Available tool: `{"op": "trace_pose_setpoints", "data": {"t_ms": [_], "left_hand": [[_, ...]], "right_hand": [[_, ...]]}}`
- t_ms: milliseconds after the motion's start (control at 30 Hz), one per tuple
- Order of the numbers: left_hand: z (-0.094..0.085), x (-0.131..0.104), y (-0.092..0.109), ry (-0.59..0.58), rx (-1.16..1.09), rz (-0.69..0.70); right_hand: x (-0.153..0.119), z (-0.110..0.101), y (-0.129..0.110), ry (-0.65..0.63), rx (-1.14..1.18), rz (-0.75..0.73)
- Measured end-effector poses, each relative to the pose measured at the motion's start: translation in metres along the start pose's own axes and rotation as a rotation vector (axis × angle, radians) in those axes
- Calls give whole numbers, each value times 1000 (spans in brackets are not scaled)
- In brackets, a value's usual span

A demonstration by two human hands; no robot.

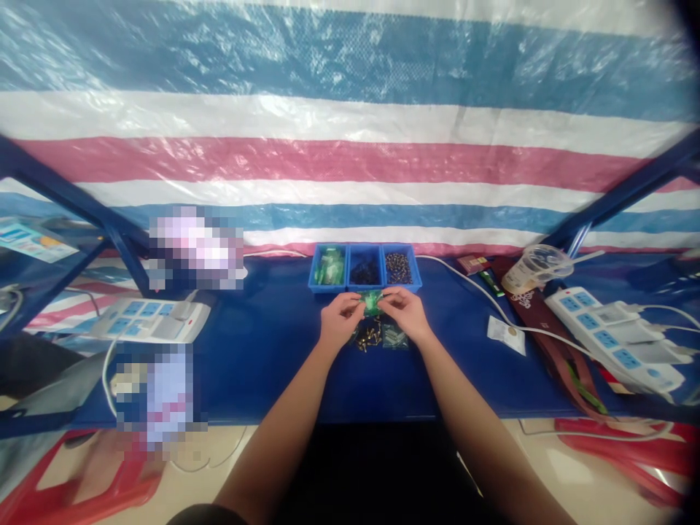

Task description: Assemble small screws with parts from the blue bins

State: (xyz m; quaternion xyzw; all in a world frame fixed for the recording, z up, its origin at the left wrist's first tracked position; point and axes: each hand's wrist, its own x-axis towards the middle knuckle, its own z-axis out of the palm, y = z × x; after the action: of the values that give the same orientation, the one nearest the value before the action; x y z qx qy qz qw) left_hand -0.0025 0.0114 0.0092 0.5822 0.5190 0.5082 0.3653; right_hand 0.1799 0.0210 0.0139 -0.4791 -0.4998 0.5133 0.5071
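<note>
Between my two hands is a small green plastic packet (372, 301), held over the blue table. The fingers of my left hand (342, 319) pinch its left end. My right hand (405, 312) grips the right end the same way. What the packet contains is too small to make out. Just below it on the table lie a loose pile of brass-coloured screws (368, 337) and a clear little bag (394, 337) with pale pieces inside. Behind my hands stand blue bins holding green packets (331, 265), dark small parts (365, 273) and metal screws (399, 268).
Power strips lie at the left (147, 319) and right (617, 339). A tilted plastic cup (536, 268) with a straw, a brown strap or bag (539, 317) and a white packet (506, 335) are on the right. A white cable crosses there. Striped sheeting (350, 160) hangs behind.
</note>
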Motion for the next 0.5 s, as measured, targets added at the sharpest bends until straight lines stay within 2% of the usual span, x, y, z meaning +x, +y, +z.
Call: {"op": "trace_pose_setpoints", "data": {"t_ms": [200,500], "left_hand": [[-4,6,3,-53,-52,-32],[-2,15,-6,-118,-184,-138]], "right_hand": [[2,2,-3,42,-38,4],[3,1,-2,85,-45,-61]]}}
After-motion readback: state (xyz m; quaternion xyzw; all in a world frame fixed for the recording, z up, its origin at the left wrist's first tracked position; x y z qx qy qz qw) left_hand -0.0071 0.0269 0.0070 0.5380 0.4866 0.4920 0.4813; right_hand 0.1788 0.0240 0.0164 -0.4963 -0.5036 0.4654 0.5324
